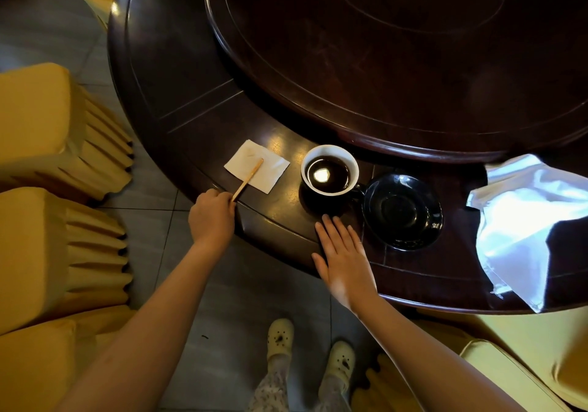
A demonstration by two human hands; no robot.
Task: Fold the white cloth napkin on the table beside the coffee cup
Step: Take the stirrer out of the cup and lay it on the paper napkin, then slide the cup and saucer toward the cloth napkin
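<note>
Beneath fingers of right hand [343, 262]: table [178, 109]; hand lies flat, fingers straight, close together, seemingly bracing. Well right of fingertips: white cloth napkin [521, 214], crumpled, unfolded, untouched. Saucer [402, 211], coffee cup [329, 152] just beyond fingertips. Left hand [211, 217] pinches wooden stick [248, 179], tip on paper square [270, 169], likely sparing wood from drips.

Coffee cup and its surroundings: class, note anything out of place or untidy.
The coffee cup stands on the table beside its saucer, not on it. The white cloth napkin lies crumpled, partly overhanging the table edge.
</note>
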